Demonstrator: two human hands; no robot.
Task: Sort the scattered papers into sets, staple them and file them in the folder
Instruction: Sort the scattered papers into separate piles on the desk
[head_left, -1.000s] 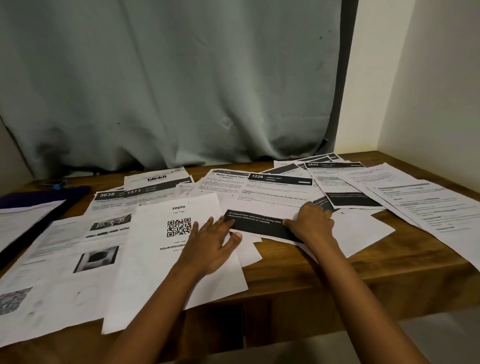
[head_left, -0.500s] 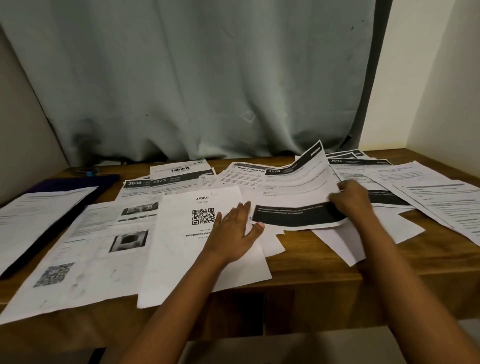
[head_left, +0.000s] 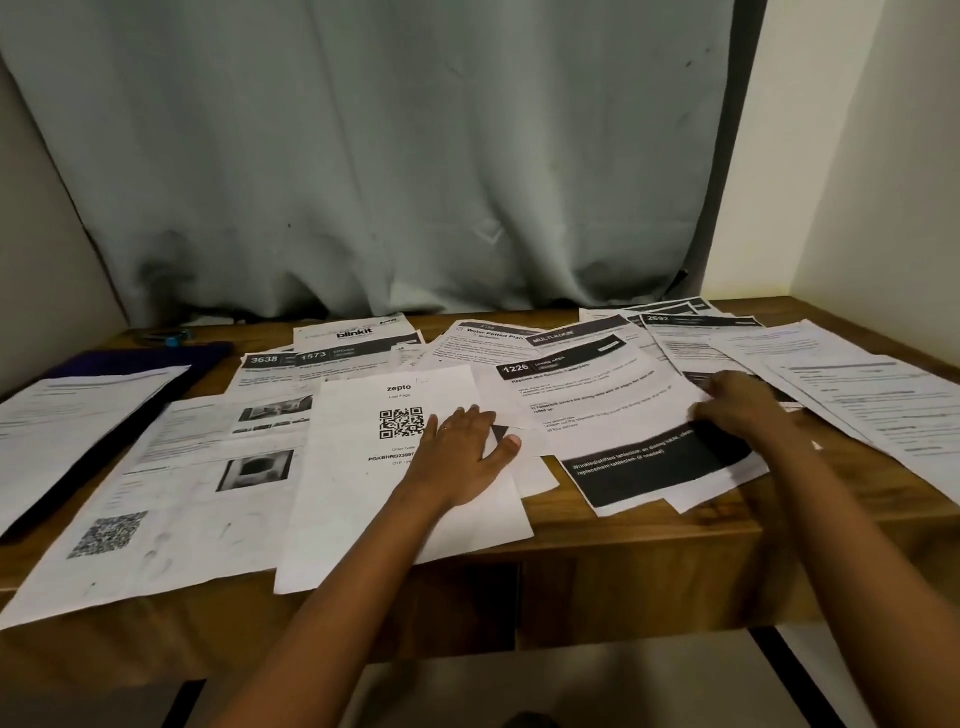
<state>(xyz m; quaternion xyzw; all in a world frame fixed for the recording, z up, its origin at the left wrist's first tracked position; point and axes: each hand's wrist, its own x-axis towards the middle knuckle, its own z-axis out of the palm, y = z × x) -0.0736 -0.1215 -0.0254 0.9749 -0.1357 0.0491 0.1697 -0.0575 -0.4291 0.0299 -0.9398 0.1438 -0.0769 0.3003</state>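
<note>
**Sorting step in hand: nothing stapled or filed**

- Wooden table (head_left: 649, 556): bears everything.
- Scattered papers (head_left: 857, 400): overlap loosely left of, behind and right of the zepto sheet (head_left: 363, 499).
- Folder (head_left: 135, 358): dark purple, far left of the zepto sheet, partly under a page.
- Sheet 1226 (head_left: 597, 405): just right of the zepto sheet.
- Left hand (head_left: 462, 457): flat on the zepto sheet, fingers spread.
- Right hand (head_left: 743, 410): at sheet 1226's right edge (blurred; I cannot tell its grip).
- Next move, likely: match headings and gather one set.

Table (head_left: 649, 551): wood, smooth with a slight sheen. Papers (head_left: 363, 499): matt white, some creased. Curtain (head_left: 389, 156) at 12 o'clock: matt grey cloth, wrinkled.
</note>
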